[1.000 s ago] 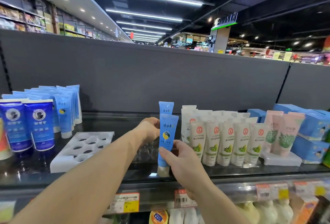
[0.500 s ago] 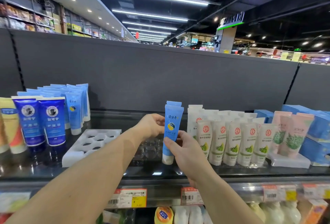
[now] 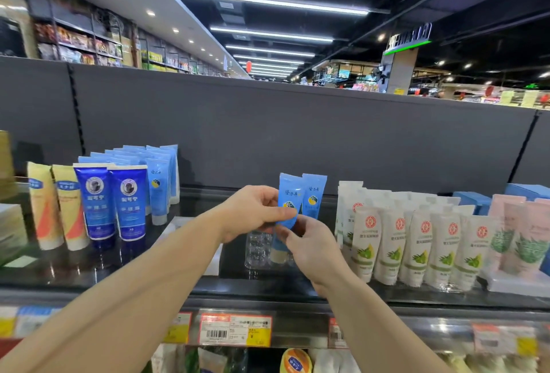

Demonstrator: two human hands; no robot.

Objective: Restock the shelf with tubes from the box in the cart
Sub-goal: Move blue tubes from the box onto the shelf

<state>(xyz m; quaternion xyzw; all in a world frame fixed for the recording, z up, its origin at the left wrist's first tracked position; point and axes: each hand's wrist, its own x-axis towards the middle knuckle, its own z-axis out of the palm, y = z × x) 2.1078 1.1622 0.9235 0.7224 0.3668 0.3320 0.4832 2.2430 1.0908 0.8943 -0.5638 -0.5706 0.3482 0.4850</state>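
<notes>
At the far left of the shelf [image 3: 89, 271] stand two yellow tubes [image 3: 56, 206], then two dark blue tubes [image 3: 111, 201], then a row of light blue tubes [image 3: 159, 185] running toward the back panel, all upright on their caps. Your left hand [image 3: 253, 212] reaches in over the shelf, its fingers and thumb curled round the middle of a light blue tube [image 3: 287, 200]. That tube stands with its long axis near vertical, crimped end up and pale cap down, leaning a little to the left, its cap in or just above a clear plastic tray [image 3: 257, 249]; you cannot tell if it touches. A second light blue tube [image 3: 312, 194] stands upright just behind and to its right. Your right hand [image 3: 309, 249] pinches the lower part of the front tube from the right. Further right, white tubes with green leaves [image 3: 413, 244] stand in rows, then pink tubes [image 3: 520, 235] beside blue boxes [image 3: 473, 201].
</notes>
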